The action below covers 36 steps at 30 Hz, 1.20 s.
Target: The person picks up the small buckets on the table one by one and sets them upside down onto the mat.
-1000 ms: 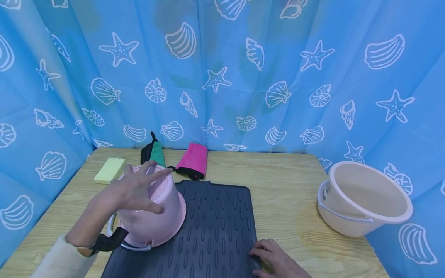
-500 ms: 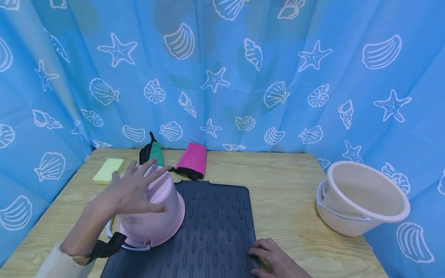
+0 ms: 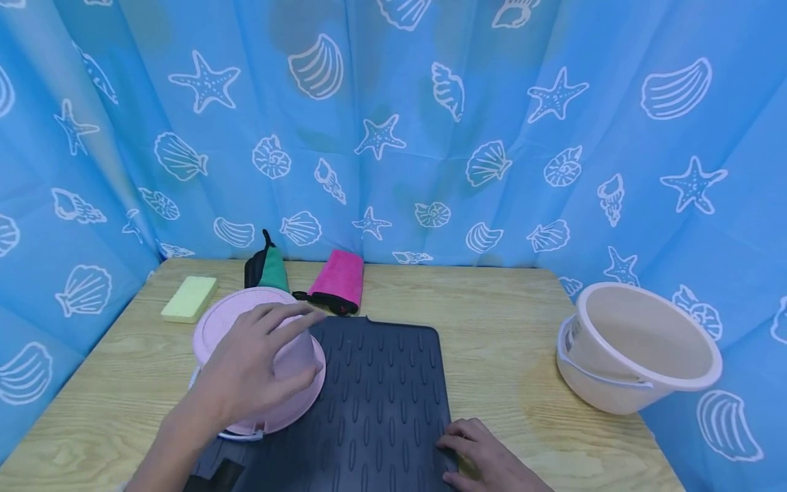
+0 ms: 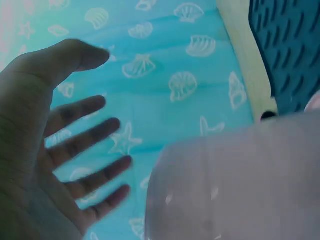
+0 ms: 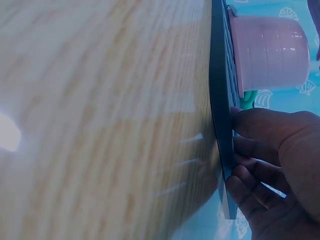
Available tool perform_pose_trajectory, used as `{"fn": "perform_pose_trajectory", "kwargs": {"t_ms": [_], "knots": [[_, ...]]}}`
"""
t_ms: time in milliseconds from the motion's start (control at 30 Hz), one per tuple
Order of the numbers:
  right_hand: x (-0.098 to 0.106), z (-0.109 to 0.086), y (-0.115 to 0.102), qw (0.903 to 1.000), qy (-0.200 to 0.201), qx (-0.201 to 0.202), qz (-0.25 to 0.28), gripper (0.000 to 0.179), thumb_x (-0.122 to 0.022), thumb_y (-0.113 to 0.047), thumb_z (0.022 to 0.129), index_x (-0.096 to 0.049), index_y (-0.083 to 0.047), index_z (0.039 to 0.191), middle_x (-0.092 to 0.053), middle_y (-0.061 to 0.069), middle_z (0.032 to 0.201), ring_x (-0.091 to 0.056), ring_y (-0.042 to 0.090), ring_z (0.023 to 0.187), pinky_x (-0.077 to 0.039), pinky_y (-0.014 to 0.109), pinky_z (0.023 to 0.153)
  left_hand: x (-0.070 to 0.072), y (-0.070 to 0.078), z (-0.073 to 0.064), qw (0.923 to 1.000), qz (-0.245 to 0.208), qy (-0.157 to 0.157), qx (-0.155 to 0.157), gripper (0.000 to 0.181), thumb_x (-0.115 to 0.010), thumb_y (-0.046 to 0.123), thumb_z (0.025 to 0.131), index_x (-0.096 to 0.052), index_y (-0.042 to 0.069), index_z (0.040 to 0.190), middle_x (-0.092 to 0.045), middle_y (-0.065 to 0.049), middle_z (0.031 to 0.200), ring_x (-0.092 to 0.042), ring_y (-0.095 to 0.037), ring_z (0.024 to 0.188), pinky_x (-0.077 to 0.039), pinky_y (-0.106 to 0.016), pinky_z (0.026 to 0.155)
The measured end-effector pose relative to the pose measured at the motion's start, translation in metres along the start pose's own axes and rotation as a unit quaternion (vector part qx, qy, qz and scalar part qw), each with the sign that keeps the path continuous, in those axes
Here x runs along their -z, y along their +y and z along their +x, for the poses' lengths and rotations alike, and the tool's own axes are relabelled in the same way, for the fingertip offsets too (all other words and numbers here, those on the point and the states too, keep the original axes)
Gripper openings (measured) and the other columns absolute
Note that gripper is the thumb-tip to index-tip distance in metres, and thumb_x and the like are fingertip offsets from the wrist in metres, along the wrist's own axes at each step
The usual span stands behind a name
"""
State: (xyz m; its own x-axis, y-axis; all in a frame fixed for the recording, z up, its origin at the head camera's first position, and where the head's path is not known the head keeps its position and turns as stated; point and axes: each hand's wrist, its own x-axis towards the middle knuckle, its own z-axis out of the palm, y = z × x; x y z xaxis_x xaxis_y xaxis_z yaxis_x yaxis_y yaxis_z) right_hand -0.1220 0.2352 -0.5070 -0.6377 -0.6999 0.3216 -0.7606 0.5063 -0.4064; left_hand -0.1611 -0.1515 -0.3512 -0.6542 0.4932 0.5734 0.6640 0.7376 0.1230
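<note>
A pink bucket (image 3: 224,318) stands upside down on the left part of a dark ridged mat (image 3: 375,396), its pale handle lying at the rim. My left hand (image 3: 258,365) hovers in front of it with fingers spread and slightly bent, hiding part of its side. In the left wrist view, a gap shows between the left hand (image 4: 65,145) and the blurred bucket (image 4: 235,185). My right hand (image 3: 486,456) rests at the mat's right edge. Its fingertips touch that edge (image 5: 225,150) in the right wrist view, and the right hand (image 5: 280,165) does not wrap round it.
A beige bucket (image 3: 615,383) with a pale handle leans tilted at the table's right. Behind the mat lie a pink cloth mitt (image 3: 341,277) and a green and black one (image 3: 270,270). A yellow sponge (image 3: 189,298) lies at the back left. A blue shell-patterned curtain (image 3: 393,89) surrounds the table.
My left hand has moved right and nearer to me, uncovering more of the bucket's upturned base. The bucket and mat stay in place. My right hand has hardly moved.
</note>
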Motion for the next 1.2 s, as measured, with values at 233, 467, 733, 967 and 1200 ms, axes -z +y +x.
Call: {"fn": "perform_pose_trajectory", "kwargs": {"t_ms": [233,467,733,967,1200], "knots": [[0.001,-0.001,-0.002,0.9998,0.000,-0.018,0.001,0.029,-0.073,-0.029,0.093,-0.068,-0.014,0.118,-0.057,-0.007,0.115,-0.050,0.009,0.100,-0.049,0.027,0.077,-0.022,0.029,-0.016,0.9977,-0.054,-0.036,0.020,0.053,-0.075,0.045,0.085,-0.063,0.027,0.134,-0.061,0.008,0.132,-0.054,-0.016,0.122,-0.049,-0.046,0.099],[-0.003,-0.001,-0.001,0.9993,0.030,0.022,-0.009,0.029,-0.076,-0.025,0.091,-0.068,-0.013,0.116,-0.058,-0.004,0.114,-0.051,0.010,0.099,-0.049,0.025,0.077,-0.057,0.037,-0.041,0.9922,-0.086,-0.062,0.065,0.050,-0.077,0.044,0.084,-0.065,0.032,0.131,-0.060,0.016,0.129,-0.054,-0.007,0.118,-0.050,-0.041,0.097],[-0.003,0.001,-0.001,0.9978,0.048,0.044,-0.014,0.032,-0.079,-0.023,0.088,-0.068,-0.011,0.116,-0.058,-0.002,0.114,-0.052,0.011,0.099,-0.049,0.025,0.078,-0.086,0.046,-0.062,0.9703,-0.139,-0.148,0.132,0.048,-0.075,0.044,0.087,-0.063,0.035,0.132,-0.059,0.014,0.129,-0.055,-0.012,0.116,-0.048,-0.049,0.098],[-0.004,0.000,-0.002,0.9984,0.043,0.036,-0.006,0.032,-0.078,-0.023,0.089,-0.068,-0.011,0.116,-0.058,-0.002,0.115,-0.052,0.011,0.101,-0.050,0.026,0.079,-0.104,0.045,-0.075,0.9595,-0.177,-0.174,0.132,0.046,-0.074,0.043,0.089,-0.066,0.025,0.130,-0.062,0.007,0.126,-0.058,-0.015,0.114,-0.051,-0.049,0.093],[-0.004,0.000,-0.001,0.9971,0.057,0.051,-0.007,0.034,-0.080,-0.021,0.087,-0.067,-0.010,0.117,-0.059,0.000,0.114,-0.053,0.012,0.100,-0.048,0.023,0.079,-0.112,0.047,-0.079,0.9318,-0.196,-0.245,0.183,0.052,-0.066,0.057,0.090,-0.064,0.027,0.133,-0.059,0.002,0.130,-0.055,-0.022,0.118,-0.049,-0.053,0.096]]}}
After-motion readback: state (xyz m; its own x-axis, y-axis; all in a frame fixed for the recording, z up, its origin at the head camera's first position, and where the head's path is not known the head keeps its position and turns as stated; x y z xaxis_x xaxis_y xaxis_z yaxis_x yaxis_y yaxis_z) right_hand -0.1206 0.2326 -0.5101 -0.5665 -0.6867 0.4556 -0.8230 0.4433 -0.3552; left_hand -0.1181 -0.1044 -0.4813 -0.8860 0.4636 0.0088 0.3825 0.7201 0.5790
